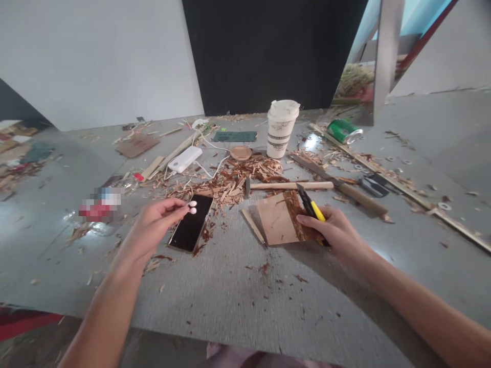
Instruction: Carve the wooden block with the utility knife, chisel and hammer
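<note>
My left hand (163, 217) hovers over the left edge of a dark-screened smartphone (192, 227) lying on the table. Its thumb and fingers are pinched together; two small pale round spots show at the tips, and I cannot make out what they are. In my right hand (333, 230) is a yellow and black utility knife (315, 209), pointing up and left. Under the knife is a flat square of wood (276, 219) with a rough brown strip along its right side. A thin wood stick (253, 226) lies at its left edge. Beyond it rests a small wooden-handled hammer (291, 186).
Wood shavings (226, 186) are heaped around a white paper cup (282, 128) and a round wooden disc (241, 153). A white power bank (185, 160) trails a cable. Rightward lie a wooden-handled tool (362, 199), a green can (344, 131) and a long wood strip (383, 172).
</note>
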Motion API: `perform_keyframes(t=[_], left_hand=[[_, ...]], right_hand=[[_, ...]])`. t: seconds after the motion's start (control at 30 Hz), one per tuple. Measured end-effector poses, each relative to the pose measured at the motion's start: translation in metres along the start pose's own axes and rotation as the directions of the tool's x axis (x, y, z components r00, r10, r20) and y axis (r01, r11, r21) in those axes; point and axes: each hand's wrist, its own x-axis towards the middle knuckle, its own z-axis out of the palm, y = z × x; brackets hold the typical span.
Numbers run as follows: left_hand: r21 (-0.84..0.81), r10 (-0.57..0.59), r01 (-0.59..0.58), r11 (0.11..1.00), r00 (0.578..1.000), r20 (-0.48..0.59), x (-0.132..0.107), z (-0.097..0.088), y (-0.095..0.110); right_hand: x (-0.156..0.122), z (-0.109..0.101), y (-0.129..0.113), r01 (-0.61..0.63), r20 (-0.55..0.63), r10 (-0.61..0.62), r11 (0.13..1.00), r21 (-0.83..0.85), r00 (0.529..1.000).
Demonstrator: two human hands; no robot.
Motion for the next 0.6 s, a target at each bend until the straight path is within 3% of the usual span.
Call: perform_keyframes(t=[0.13,0.3,0.5,0.6], left_hand=[[0.098,-0.038,0.032,0.995,0.998,0.055,0.023,0.010,-0.017],[0.205,-0.052,0.038,0.978,0.997,0.065,0.032,0.012,-0.029],[0.169,-0.062,0.054,0.984,0.997,0.045,0.032,0.012,-0.035],[0.058,-0.039,0.034,0.998,0.996,0.083,0.027,0.014,-0.030]], right_hand=[[0.000,0.000,-0.001,-0.014,-0.022,0.013,0.999,-0.041,1.000],[-0.003,0.001,-0.006,-0.001,-0.042,-0.001,0.999,-0.042,0.999],[-0.002,-0.001,-0.004,-0.013,-0.040,0.010,0.998,-0.068,0.999],[-0.001,-0.001,-0.004,-0.013,-0.025,0.011,0.998,-0.062,1.000]])
